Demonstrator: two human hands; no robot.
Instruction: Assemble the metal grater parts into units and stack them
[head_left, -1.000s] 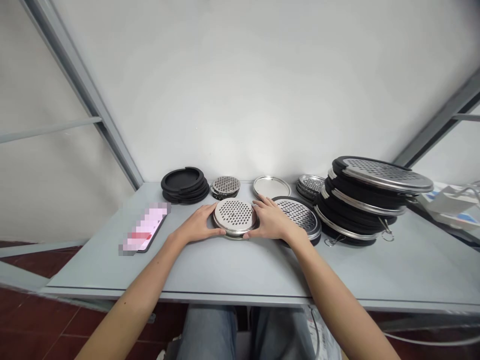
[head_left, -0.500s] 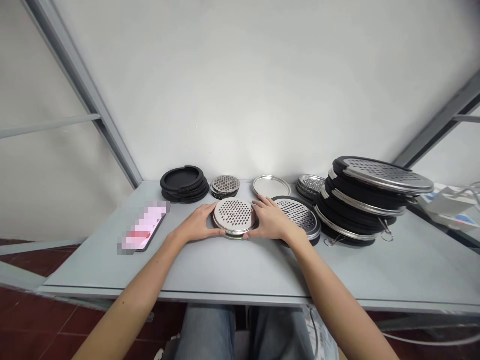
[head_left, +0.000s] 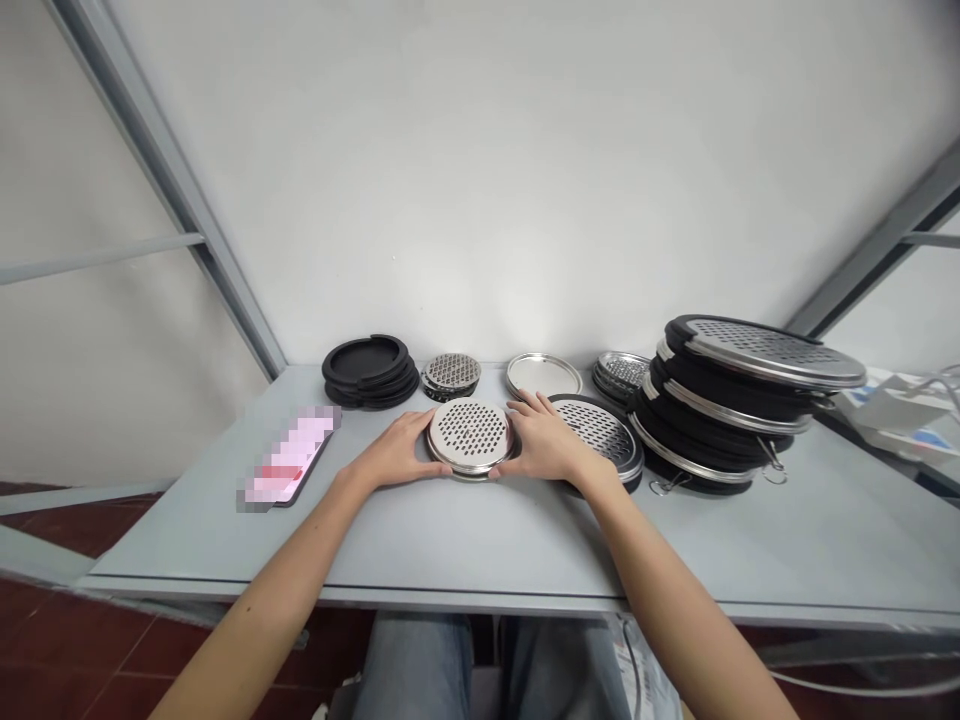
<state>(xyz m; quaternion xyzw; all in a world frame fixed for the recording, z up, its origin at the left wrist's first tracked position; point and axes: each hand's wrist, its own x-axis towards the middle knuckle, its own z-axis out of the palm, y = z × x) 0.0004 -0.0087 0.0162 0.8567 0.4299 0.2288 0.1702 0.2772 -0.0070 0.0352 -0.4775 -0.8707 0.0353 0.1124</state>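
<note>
A round metal grater plate (head_left: 471,432) with rows of slots lies flat on the table in front of me, a shiny metal rim under its edge. My left hand (head_left: 401,450) grips it from the left, thumb at the near edge and fingers curved round the side. From the right, my right hand (head_left: 541,438) holds the same plate, thumb at the near edge and fingertips at its far right side. Just beyond that hand is a larger slotted disc (head_left: 598,428) with a black rim, partly covered by my wrist.
At the back sit stacked black rings (head_left: 366,362), small grater plates (head_left: 452,371), a shallow metal dish (head_left: 544,375) and more perforated plates (head_left: 624,371). A tall leaning stack of black-rimmed discs (head_left: 727,400) stands right. On the left lies a phone (head_left: 292,460).
Both hands keep their hold on the grater plate and have barely moved. The whole view has shifted very slightly.
</note>
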